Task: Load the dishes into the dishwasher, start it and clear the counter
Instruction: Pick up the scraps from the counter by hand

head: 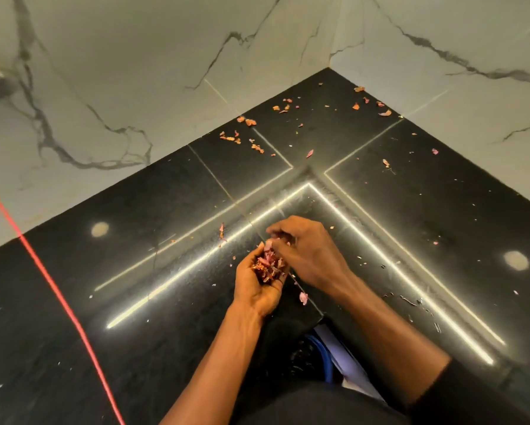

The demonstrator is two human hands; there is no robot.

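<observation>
Cupped with the palm up, my left hand (257,289) holds a heap of pink scraps (268,266). Over it my right hand (309,253) pinches a few pieces. Loose bits (251,121) lie scattered on the black counter (135,302) near the wall corner.

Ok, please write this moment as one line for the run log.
step: clearing counter | left hand: cupped, holds scraps | right hand: pinches a piece over them | counter: loose bits lie near corner
</observation>
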